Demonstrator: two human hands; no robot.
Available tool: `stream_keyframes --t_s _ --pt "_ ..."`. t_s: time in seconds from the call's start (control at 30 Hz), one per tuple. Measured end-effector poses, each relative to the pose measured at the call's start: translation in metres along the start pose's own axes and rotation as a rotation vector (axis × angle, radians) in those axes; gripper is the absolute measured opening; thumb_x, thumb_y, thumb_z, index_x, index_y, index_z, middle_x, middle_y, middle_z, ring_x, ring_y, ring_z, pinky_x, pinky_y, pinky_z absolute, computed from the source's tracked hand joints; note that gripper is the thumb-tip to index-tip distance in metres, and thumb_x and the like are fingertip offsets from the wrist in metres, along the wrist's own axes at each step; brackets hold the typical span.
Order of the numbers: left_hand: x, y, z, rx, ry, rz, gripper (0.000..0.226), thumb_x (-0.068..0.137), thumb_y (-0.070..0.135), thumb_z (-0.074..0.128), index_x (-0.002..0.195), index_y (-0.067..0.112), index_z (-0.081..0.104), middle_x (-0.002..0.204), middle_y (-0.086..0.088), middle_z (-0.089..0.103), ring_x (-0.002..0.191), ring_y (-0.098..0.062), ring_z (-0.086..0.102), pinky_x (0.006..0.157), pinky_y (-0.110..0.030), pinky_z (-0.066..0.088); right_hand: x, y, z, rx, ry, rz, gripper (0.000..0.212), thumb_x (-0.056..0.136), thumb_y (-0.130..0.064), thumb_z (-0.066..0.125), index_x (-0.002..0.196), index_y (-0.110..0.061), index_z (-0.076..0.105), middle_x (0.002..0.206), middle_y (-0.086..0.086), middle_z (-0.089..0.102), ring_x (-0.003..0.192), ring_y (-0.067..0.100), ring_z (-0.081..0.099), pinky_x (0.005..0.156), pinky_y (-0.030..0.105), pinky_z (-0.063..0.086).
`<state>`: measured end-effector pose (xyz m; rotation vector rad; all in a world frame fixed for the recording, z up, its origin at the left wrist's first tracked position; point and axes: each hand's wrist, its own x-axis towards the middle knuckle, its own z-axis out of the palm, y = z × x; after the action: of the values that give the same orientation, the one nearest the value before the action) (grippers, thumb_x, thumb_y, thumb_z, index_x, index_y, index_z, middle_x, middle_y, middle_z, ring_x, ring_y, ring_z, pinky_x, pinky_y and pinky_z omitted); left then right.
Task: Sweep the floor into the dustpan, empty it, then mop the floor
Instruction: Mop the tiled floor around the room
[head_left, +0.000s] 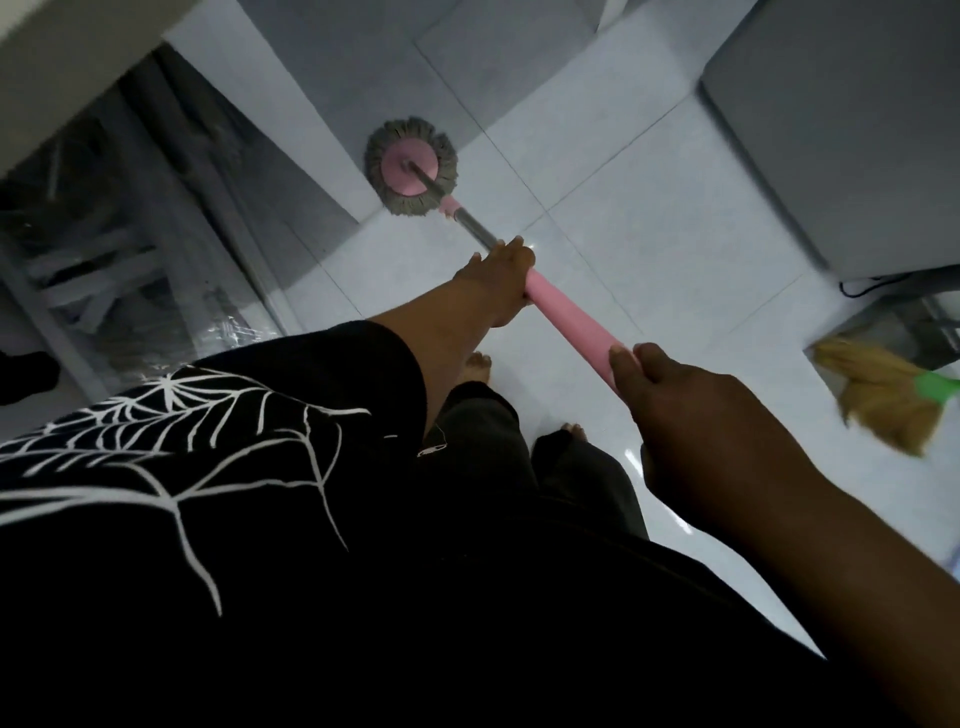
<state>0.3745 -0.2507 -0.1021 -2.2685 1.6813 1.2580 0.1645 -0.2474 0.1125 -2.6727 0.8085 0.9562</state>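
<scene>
White glossy tiled floor (649, 234) runs through the middle of the frame, its thin joints crossing in the centre. At the left edge we see it bounded by a rack behind clear, shiny sheeting (130, 234), and at the upper right by a tall grey block-shaped cabinet (831, 156). Between these two edges lies a broad lane of bare tile, bright near us and shaded toward the top of the frame.

We count one mop. Its round pink head with a grey fringe (410, 166) lies flat on the floor in the upper middle, inside the shaded band. It is near the sheeted rack but apart from it, with bare tile on its right. From the head a bare metal shaft climbs toward the lower right into a pink handle sleeve (566, 322).

We count two hands on the handle. The left grip (498, 280) is wrapped round it where metal meets pink. The right grip (691, 415) has its fingers curled round the sleeve's upper end.

One broom with straw-coloured bristles and a green collar (883, 400) shows, blurred, at the right edge, well apart from the mop. Above it, one black cable (872, 283) runs at the cabinet's foot.

Two bare feet (478, 361) stand on the tile, lower in the frame than the left grip. Above them are dark trousers and a black top with a white web print (182, 415).
</scene>
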Motion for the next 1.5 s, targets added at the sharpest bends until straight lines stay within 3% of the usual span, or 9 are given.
stream_keyframes --t_s 0.13,0.3,0.47,0.6,0.77,0.93,1.03,1.17,1.5 --pt "-0.004 -0.019 0.0 0.109 -0.09 0.037 0.051 0.097 0.029 0.052 0.14 0.01 0.032 0.161 -0.009 0.011 0.148 -0.031 0.013 0.119 -0.052 0.016 -0.001 -0.029 0.013 0.147 -0.016 0.043 0.068 0.087 -0.014 0.052 0.147 -0.009 0.02 0.133 0.01 0.042 0.082 0.021 0.053 0.062 0.026 0.029" --pt "-0.017 -0.01 0.025 0.082 -0.125 0.055 0.056 0.097 0.026 0.051 0.145 0.012 0.026 0.162 -0.007 0.002 0.15 -0.027 0.005 0.121 -0.051 0.011 -0.03 -0.039 0.033 0.276 -0.018 0.113 0.07 0.085 -0.01 0.053 0.149 -0.01 0.024 0.139 0.011 0.042 0.088 0.025 0.059 0.063 0.028 0.036" --pt "-0.035 0.031 0.056 0.057 -0.112 0.129 0.053 0.097 0.024 0.053 0.143 0.011 0.029 0.161 -0.009 0.007 0.148 -0.03 0.015 0.119 -0.048 0.02 -0.08 -0.03 0.053 0.314 -0.029 0.197 0.071 0.076 -0.002 0.052 0.143 -0.013 0.033 0.128 0.004 0.047 0.079 0.024 0.058 0.061 0.034 0.049" --pt "-0.057 0.079 0.096 0.096 -0.136 0.244 0.053 0.097 0.023 0.052 0.143 0.011 0.029 0.16 -0.011 0.009 0.142 -0.037 0.025 0.112 -0.049 0.032 -0.135 -0.033 0.078 0.332 -0.033 0.295 0.068 0.077 -0.004 0.049 0.142 -0.016 0.031 0.126 -0.001 0.046 0.076 0.02 0.057 0.06 0.032 0.048" --pt "-0.083 0.139 0.14 0.163 -0.209 0.347 0.053 0.098 0.025 0.05 0.144 0.014 0.026 0.161 -0.007 0.006 0.147 -0.036 0.013 0.111 -0.049 0.034 -0.205 -0.039 0.109 0.475 -0.046 0.443 0.071 0.059 0.009 0.065 0.129 -0.001 0.055 0.114 0.012 0.062 0.054 0.029 0.058 0.042 0.035 0.047" --pt "-0.095 0.183 0.167 0.265 -0.298 0.458 0.054 0.099 0.029 0.049 0.145 0.014 0.025 0.161 -0.008 0.007 0.149 -0.033 0.007 0.115 -0.05 0.027 -0.245 -0.049 0.131 0.474 0.014 0.531 0.076 0.042 0.013 0.076 0.116 0.005 0.063 0.099 0.018 0.067 0.044 0.03 0.057 0.034 0.038 0.048" --pt "-0.093 0.188 0.171 0.314 -0.321 0.488 0.053 0.099 0.03 0.049 0.144 0.013 0.027 0.161 -0.009 0.009 0.149 -0.032 0.006 0.117 -0.049 0.023 -0.247 -0.048 0.136 0.48 -0.052 0.506 0.075 0.064 0.0 0.069 0.135 -0.002 0.049 0.119 0.013 0.059 0.063 0.027 0.063 0.051 0.034 0.052" --pt "-0.086 0.182 0.164 0.296 -0.313 0.485 0.05 0.098 0.031 0.05 0.142 0.015 0.03 0.16 -0.007 0.013 0.148 -0.032 0.01 0.116 -0.05 0.024 -0.235 -0.042 0.133 0.409 -0.039 0.443 0.072 0.084 -0.019 0.048 0.149 -0.015 0.016 0.136 0.001 0.039 0.088 0.015 0.06 0.064 0.022 0.038" --pt "-0.002 0.17 0.093 0.294 -0.304 0.405 0.049 0.098 0.028 0.052 0.141 0.016 0.032 0.162 -0.006 0.006 0.149 -0.028 0.01 0.12 -0.049 0.015 -0.144 -0.001 0.087 0.374 -0.056 0.44 0.066 0.089 -0.02 0.05 0.147 -0.01 0.018 0.128 0.004 0.045 0.084 0.018 0.058 0.063 0.023 0.031"
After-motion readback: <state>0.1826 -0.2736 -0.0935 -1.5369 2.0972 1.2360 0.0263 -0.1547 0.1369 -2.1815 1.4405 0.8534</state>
